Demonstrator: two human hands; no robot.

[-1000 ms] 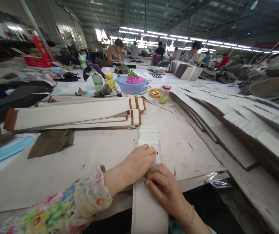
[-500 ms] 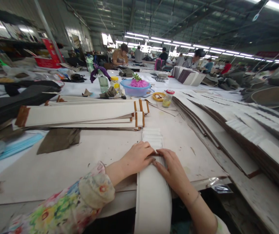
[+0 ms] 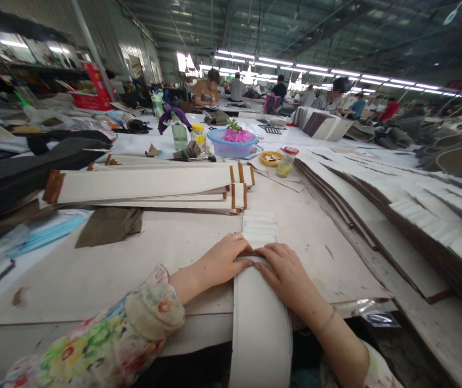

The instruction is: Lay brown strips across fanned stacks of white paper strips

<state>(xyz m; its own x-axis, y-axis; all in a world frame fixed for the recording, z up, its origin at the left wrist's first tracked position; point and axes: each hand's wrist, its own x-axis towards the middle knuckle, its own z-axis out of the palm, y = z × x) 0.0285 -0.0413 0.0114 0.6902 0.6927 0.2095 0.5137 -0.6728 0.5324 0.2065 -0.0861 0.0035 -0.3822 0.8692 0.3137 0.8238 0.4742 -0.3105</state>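
Strip [image 3: 261,328], long, smooth and cream, bends down at six o'clock. The left hand [image 3: 226,257] and right hand [image 3: 286,272] pinch this one. Past them stand one yellow-topped jar [image 3: 199,139] at eleven and one red-topped jar [image 3: 285,164] at one.

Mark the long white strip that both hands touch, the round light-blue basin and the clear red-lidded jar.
Long white strip [image 3: 261,323], head view: middle of its near stretch.
Round light-blue basin [image 3: 226,147], head view: front wall.
Clear red-lidded jar [image 3: 286,165], head view: side below the lid.
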